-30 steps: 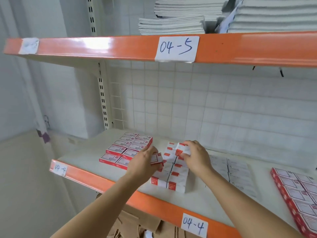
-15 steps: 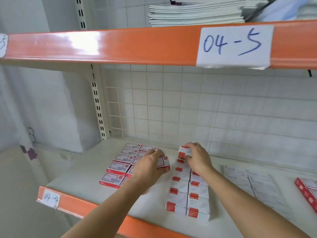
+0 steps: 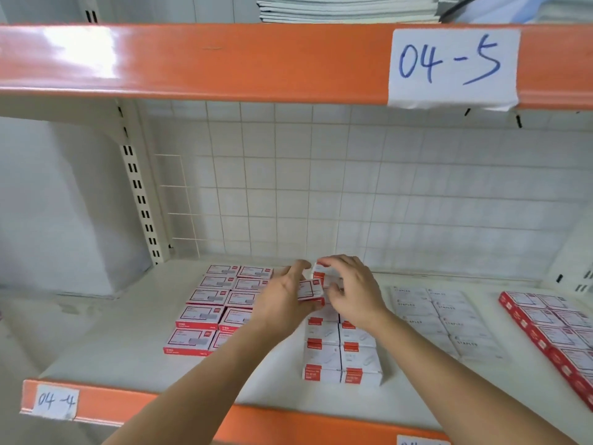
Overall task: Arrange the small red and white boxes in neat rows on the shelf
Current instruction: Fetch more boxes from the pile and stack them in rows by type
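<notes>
Two columns of flat red and white boxes (image 3: 210,311) lie at the left of the white shelf (image 3: 106,351). To their right run two columns of small white boxes with red labels (image 3: 341,351). My left hand (image 3: 282,305) holds one flat red and white box (image 3: 309,289) just above the gap between the two groups. My right hand (image 3: 351,292) curls over the far end of the small-box columns, fingertips pinching the rearmost small box (image 3: 319,270). The two hands nearly touch.
Pale white boxes marked "staples" (image 3: 444,319) lie right of my right arm, and a block of red boxes (image 3: 552,329) sits at the far right. An orange beam labelled 04-5 (image 3: 224,59) hangs overhead. A wire grid back panel (image 3: 288,194) closes the rear.
The view has moved closer to the shelf. Both hands have reached further back along the small-box columns, the left still carrying its box and the right now at the rearmost box.
</notes>
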